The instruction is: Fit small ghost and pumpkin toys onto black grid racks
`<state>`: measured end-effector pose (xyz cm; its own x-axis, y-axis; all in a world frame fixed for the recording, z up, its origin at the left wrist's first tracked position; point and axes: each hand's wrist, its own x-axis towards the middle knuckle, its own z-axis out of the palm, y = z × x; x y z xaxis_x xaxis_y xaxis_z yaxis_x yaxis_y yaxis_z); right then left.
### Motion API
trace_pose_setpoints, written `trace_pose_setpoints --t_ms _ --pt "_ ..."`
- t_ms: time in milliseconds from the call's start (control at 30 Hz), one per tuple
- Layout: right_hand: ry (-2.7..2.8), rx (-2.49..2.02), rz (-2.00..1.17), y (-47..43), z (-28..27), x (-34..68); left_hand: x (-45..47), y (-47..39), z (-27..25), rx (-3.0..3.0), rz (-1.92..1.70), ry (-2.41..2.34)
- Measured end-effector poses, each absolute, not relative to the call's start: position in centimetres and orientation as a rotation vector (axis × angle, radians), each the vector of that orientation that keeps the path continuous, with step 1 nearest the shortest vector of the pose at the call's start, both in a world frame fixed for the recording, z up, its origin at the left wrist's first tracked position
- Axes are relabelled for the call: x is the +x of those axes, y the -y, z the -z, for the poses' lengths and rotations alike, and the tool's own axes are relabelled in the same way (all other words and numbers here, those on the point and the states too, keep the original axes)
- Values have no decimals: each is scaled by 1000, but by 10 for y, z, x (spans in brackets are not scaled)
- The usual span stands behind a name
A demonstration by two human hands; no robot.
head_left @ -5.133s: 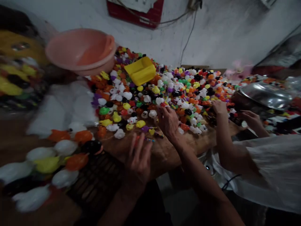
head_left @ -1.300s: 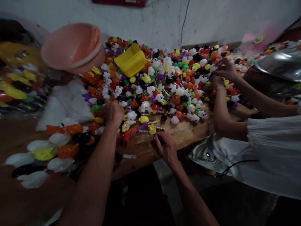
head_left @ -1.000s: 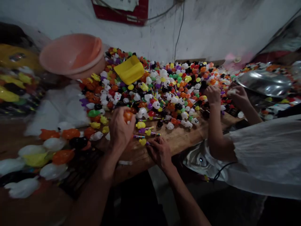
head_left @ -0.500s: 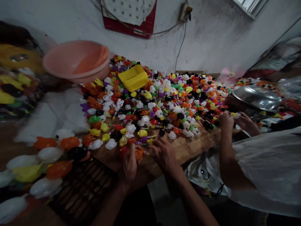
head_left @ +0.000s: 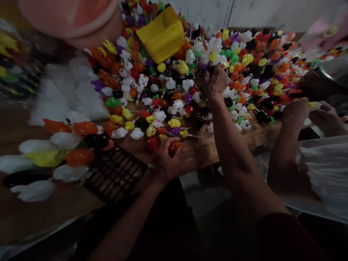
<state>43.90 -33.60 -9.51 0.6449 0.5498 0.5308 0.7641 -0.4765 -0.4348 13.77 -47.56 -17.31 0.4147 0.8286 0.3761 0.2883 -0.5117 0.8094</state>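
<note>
My left hand (head_left: 169, 157) rests near the table's front edge, its fingers curled round a small orange toy head (head_left: 174, 146). Just left of it lies a red toy head (head_left: 151, 144). Some toys here, like the purple one (head_left: 176, 131), sit on thin striped sticks. Stretched far forward, my right hand (head_left: 214, 82) dips into the heap of coloured toy heads (head_left: 176, 107), below a white one (head_left: 214, 45). Its fingers are bent and closed; whatever lies in them is hidden by the hand and the dim light.
A yellow scoop (head_left: 163, 36) lies on the heap, with a pink basin (head_left: 73, 32) behind at left. Closer are a white bag (head_left: 65, 90), a black grid tray (head_left: 116, 174) and larger toy heads (head_left: 65, 141). At right, a co-worker's hands (head_left: 296, 112) hold a pale yellow-white piece.
My right hand has moved forward and right, from beside the left hand into the heap. My left hand still holds the orange toy head. The view has tilted downward.
</note>
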Motion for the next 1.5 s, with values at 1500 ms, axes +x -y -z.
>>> trace_pose_setpoints --t_ms 1500 --pt "1579 -1872 -103 501 115 276 125 449 149 2187 -1551 -939"
